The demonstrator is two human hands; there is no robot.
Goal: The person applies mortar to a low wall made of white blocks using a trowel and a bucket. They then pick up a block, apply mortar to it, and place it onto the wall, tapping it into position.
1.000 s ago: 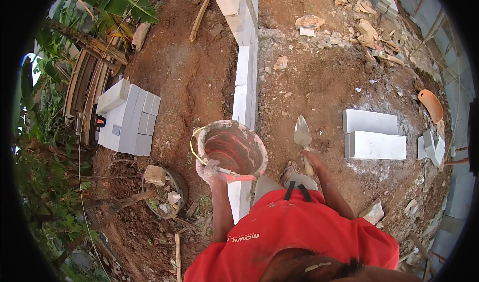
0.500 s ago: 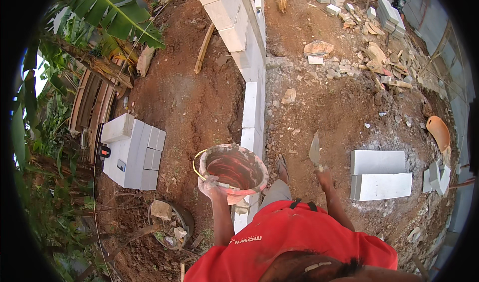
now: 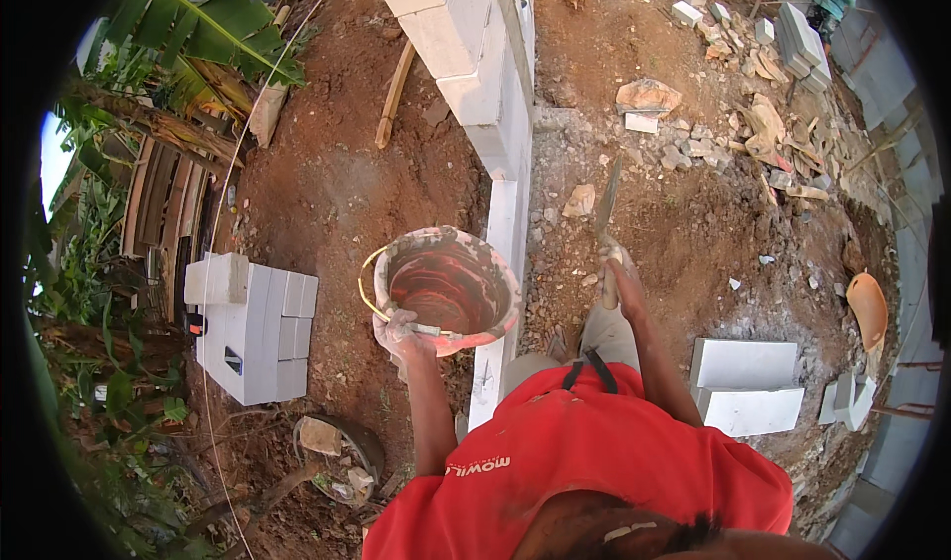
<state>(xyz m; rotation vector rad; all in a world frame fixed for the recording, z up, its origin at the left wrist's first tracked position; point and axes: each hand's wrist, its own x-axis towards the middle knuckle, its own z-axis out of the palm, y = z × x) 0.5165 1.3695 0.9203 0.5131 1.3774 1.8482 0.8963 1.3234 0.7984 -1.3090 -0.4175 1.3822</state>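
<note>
Red and grey-smeared, the bucket [image 3: 446, 291] hangs mostly left of the wall [image 3: 480, 65], the nearer left grip [image 3: 400, 334] closed on it, while right of the wall the right grip [image 3: 614, 260] clasps a trowel [image 3: 609, 200] pointing along the wall.

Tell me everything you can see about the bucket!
The bucket is round and reddish inside, probably plastic, with a thick rim. Dried-looking grey smears coat the rim and streak the inside walls. A thin yellow handle curves out at the left, with a pale grip lower down. Its mouth faces up toward the camera. The left hand grips it at the near left edge, by the handle. It overlaps the white block wall; whether they touch, I can't tell.
</note>
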